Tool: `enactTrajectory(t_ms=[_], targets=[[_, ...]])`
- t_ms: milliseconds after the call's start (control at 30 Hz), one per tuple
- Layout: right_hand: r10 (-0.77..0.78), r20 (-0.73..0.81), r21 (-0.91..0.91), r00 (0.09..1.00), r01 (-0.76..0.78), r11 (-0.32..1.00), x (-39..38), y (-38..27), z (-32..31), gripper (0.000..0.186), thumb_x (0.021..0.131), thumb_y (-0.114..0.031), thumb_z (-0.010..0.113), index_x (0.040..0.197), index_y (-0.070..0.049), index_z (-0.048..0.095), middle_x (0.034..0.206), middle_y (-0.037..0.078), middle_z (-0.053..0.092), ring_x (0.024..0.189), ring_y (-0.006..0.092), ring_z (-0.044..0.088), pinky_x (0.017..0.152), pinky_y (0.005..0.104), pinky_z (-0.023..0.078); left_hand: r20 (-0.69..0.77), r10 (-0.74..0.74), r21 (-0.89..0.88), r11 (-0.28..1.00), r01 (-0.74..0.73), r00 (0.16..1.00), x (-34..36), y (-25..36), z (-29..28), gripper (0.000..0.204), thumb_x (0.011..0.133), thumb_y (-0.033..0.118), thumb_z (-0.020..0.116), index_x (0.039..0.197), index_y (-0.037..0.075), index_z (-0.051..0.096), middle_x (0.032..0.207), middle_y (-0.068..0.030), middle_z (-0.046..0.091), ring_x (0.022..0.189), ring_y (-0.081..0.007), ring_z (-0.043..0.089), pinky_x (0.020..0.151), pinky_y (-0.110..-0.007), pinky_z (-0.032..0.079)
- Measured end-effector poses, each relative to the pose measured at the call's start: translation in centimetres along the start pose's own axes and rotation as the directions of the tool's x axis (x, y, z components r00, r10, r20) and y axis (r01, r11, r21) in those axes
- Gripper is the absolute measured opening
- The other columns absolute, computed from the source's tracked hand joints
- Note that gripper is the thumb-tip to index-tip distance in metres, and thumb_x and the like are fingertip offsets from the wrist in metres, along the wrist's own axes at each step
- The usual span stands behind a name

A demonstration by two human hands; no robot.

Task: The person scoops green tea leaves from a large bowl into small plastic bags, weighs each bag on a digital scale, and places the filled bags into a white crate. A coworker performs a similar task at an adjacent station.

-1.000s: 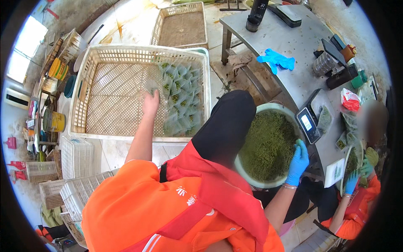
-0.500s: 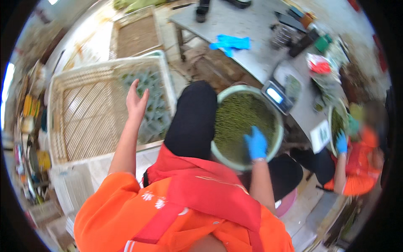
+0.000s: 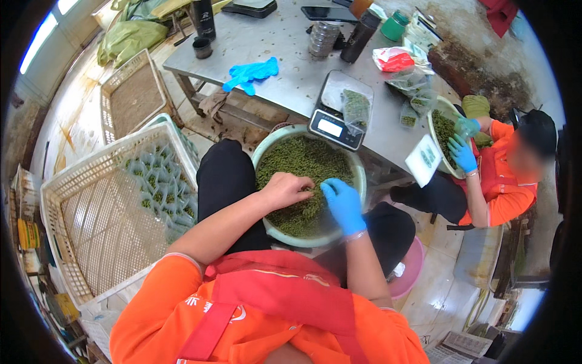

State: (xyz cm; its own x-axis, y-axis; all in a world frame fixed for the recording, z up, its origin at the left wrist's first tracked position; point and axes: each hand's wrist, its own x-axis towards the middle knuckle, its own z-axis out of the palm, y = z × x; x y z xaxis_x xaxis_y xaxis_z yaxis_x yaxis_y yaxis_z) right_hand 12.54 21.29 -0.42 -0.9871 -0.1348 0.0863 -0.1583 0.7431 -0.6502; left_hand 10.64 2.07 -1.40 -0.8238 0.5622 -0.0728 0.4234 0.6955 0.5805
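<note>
My bare left hand (image 3: 290, 190) reaches into the large pale-green basin (image 3: 269, 227) of small green berries (image 3: 298, 158), its fingers pinched. My blue-gloved right hand (image 3: 341, 205) is beside it over the berries, fingertips pressed together; I cannot make out what either holds. A digital scale (image 3: 333, 127) stands on the metal table's corner with a filled clear bag (image 3: 356, 106) on it. Left of my knee, a white plastic crate (image 3: 97, 224) holds several small bags (image 3: 173, 206) of green berries in its right part.
A co-worker (image 3: 497, 200) in orange sits at the right with another basin (image 3: 436, 151). The metal table (image 3: 285, 48) carries blue gloves (image 3: 248, 76), bottles (image 3: 357, 39) and more bags (image 3: 412, 91). An empty-looking crate (image 3: 133, 97) and a pink basin (image 3: 409, 276) are on the floor.
My left hand has moved from the crate into the basin, closing its fingers and meeting my right hand there. The view has swung toward the table and co-worker.
</note>
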Motion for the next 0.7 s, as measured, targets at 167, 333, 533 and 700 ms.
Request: enactTrajectory(t_ms=[167, 333, 533, 700], targets=[[-0.262, -0.329, -0.201, 0.907, 0.204, 0.958, 4.7, -0.5, -2.5, 0.032, 0.085, -0.014, 0.054, 0.116, -0.007, 0.055, 0.125, 0.017, 0.051, 0.089, 0.0340, 0.061, 0.076, 0.0407, 0.049, -0.225, 0.084, -0.132, 0.984, -0.115, 0.971, -0.2, -1.0, 0.1, 0.036, 0.079, 0.033, 0.064, 0.108, 0.013, 0.060, 0.087, -0.0094, 0.067, 0.071, -0.0248, 0.064, 0.063, -0.035, 0.051], [0.088, -0.236, -0.381, 0.968, -0.175, 0.908, 11.5, -1.3, -2.4, 0.047, 0.080, -0.007, 0.049, 0.127, -0.011, 0.046, 0.139, 0.015, 0.036, 0.085, 0.0354, 0.061, 0.072, 0.0433, 0.050, -0.245, -0.036, -0.204, 0.979, -0.015, 0.969, -0.2, -1.3, 0.3, 0.031, 0.080, 0.029, 0.064, 0.106, 0.013, 0.061, 0.084, -0.0090, 0.066, 0.068, -0.0216, 0.064, 0.062, -0.033, 0.050], [-0.142, -0.351, -0.206, 0.926, 0.071, 0.976, 10.9, 1.1, -1.5, 0.041, 0.079, -0.005, 0.050, 0.120, -0.008, 0.051, 0.123, 0.016, 0.049, 0.094, 0.0342, 0.059, 0.077, 0.0410, 0.049, -0.275, -0.073, -0.239, 0.971, 0.006, 0.959, -0.5, -1.2, 0.3, 0.023, 0.081, 0.024, 0.063, 0.101, 0.012, 0.063, 0.081, -0.0099, 0.066, 0.067, -0.0217, 0.064, 0.062, -0.032, 0.051], [-0.192, -0.505, -0.145, 0.841, 0.137, 0.980, 8.7, -0.4, -1.5, 0.045, 0.078, -0.003, 0.049, 0.122, -0.010, 0.051, 0.124, 0.016, 0.050, 0.092, 0.0365, 0.058, 0.076, 0.0410, 0.049, -0.309, -0.097, -0.328, 0.945, -0.010, 0.946, -0.3, -0.9, 0.5, 0.018, 0.081, 0.020, 0.063, 0.096, 0.010, 0.065, 0.080, -0.0095, 0.066, 0.067, -0.0210, 0.065, 0.062, -0.031, 0.051]])
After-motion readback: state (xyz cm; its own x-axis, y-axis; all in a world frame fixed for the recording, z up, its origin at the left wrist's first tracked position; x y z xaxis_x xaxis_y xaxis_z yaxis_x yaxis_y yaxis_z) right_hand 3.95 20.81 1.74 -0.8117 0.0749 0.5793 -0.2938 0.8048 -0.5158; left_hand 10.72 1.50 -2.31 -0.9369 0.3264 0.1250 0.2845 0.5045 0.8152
